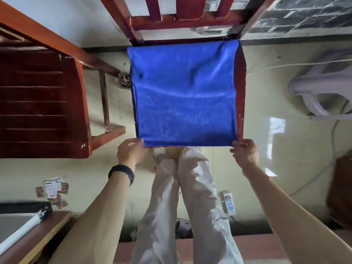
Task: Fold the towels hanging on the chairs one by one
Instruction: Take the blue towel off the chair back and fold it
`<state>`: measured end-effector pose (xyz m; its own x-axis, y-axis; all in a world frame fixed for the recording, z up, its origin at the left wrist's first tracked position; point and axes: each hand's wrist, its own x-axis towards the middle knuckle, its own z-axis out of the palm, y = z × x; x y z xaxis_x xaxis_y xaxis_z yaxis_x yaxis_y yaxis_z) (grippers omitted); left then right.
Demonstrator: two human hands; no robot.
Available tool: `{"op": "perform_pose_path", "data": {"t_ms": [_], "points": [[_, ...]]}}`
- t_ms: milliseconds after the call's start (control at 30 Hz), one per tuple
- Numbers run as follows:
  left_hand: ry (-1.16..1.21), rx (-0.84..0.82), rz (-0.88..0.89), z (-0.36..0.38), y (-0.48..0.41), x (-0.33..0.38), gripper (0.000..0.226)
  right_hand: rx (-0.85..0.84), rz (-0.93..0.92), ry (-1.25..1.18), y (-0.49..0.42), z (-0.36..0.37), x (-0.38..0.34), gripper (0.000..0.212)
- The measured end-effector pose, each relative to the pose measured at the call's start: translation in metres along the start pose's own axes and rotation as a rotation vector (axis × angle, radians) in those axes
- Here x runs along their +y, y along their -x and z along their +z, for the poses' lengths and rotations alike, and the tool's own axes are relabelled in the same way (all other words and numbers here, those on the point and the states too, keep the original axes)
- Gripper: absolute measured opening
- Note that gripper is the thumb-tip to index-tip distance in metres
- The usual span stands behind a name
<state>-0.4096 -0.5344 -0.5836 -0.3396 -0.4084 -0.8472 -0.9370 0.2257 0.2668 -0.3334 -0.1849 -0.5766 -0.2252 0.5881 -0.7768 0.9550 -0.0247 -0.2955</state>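
Note:
A blue towel [185, 94] lies spread flat over the seat of a red-brown wooden chair [241, 82] straight ahead of me. It covers almost the whole seat, with a strip of wood showing along the right side. My left hand [130, 152] pinches the towel's near left corner at the seat's front edge. My right hand [245, 152] pinches the near right corner. Both arms reach forward over my legs in light trousers.
A second dark wooden chair [43, 103] stands close on the left. A pale plastic stool [323, 92] lies at the right with a cord across the floor. Playing cards [53, 189] and a remote [229, 204] lie on the floor near me.

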Motion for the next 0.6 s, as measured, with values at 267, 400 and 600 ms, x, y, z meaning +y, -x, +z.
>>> {"op": "perform_pose_path", "data": {"t_ms": [267,400,600], "points": [[-0.019,0.000,0.048,0.009,0.010,0.014,0.017,-0.047,-0.008,0.091,-0.004,0.004,-0.021,0.006],[0.511,-0.178,0.013,-0.008,0.024,0.055,0.005,-0.076,-0.080,-0.397,0.012,-0.006,-0.061,0.004],[0.295,-0.077,-0.046,-0.004,0.016,0.044,0.021,-0.011,-0.012,-0.042,0.003,0.002,-0.036,0.008]]}}
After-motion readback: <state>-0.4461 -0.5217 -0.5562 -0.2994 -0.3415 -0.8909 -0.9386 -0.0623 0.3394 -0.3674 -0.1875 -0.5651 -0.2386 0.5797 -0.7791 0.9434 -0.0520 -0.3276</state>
